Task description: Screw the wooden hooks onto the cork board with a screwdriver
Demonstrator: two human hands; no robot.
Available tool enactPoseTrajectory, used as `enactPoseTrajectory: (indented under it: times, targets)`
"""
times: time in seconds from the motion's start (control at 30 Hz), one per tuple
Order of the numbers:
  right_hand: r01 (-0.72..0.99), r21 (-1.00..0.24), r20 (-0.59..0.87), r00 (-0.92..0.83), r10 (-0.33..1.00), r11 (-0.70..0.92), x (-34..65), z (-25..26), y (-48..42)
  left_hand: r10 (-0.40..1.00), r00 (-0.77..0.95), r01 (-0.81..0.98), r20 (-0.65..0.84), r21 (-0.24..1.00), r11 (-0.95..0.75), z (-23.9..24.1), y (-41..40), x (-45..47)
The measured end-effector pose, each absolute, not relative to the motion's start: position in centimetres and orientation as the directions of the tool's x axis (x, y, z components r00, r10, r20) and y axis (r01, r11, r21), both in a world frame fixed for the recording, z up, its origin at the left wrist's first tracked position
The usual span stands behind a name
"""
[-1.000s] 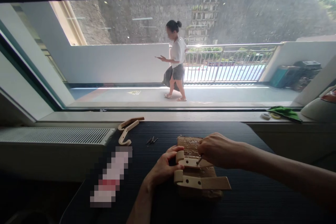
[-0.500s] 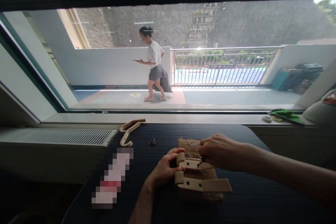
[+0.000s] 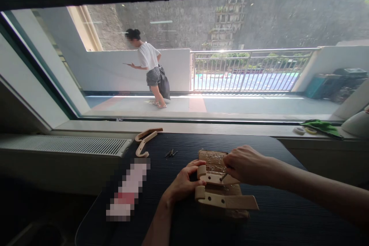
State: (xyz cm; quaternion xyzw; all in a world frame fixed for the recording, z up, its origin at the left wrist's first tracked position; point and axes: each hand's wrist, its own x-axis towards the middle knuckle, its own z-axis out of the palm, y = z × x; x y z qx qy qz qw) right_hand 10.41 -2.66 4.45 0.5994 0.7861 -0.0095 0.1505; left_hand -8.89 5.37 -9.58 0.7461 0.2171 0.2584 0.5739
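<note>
A wooden board [image 3: 213, 157] with a rough, pitted face lies on the dark table. Two pale wooden hooks rest across it: the upper hook [image 3: 212, 178] and the lower hook [image 3: 211, 199], each with holes in its shank. My left hand [image 3: 186, 180] grips the curled end of the upper hook between thumb and fingers. My right hand [image 3: 243, 163] is closed in a fist above that hook's other end. From the fist a thin metal shaft, seemingly a screwdriver [image 3: 223, 177], slants down to a hole in the hook; its handle is hidden.
Several loose screws [image 3: 172, 153] lie left of the board. Two more wooden hooks [image 3: 144, 144] sit at the table's far left, above a blurred pink packet [image 3: 128, 192]. A green cloth [image 3: 321, 127] is on the windowsill. Outside the window walks a person [image 3: 148, 61].
The view has shifted slightly, moving the table items a little to the right in the picture. My hands keep their grips. The person outside has walked left.
</note>
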Motion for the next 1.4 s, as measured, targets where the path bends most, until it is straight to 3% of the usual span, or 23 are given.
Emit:
enactPoseTrajectory:
  times: [0.37,0.83,1.1,1.4]
  targets:
    - [0.874,0.117,-0.292,-0.424,0.857,0.472,9.9,5.1,-2.2,0.609,0.781,0.020,0.139,0.969,-0.246,-9.6,5.4,-9.0]
    - [0.932,0.195,-0.280,-0.246,0.928,0.306,9.5,5.5,-2.5,0.613,0.778,0.015,0.138,0.971,-0.237,-9.8,5.4,-9.0]
    - [0.861,0.143,-0.299,-0.432,0.851,0.487,9.6,5.0,-2.2,0.608,0.785,0.033,0.121,0.971,-0.236,-9.8,5.6,-9.0]
    - [0.951,0.087,-0.285,-0.261,0.922,0.296,10.6,4.5,-2.0,0.599,0.788,0.009,0.143,0.970,-0.243,-10.0,5.6,-8.9]
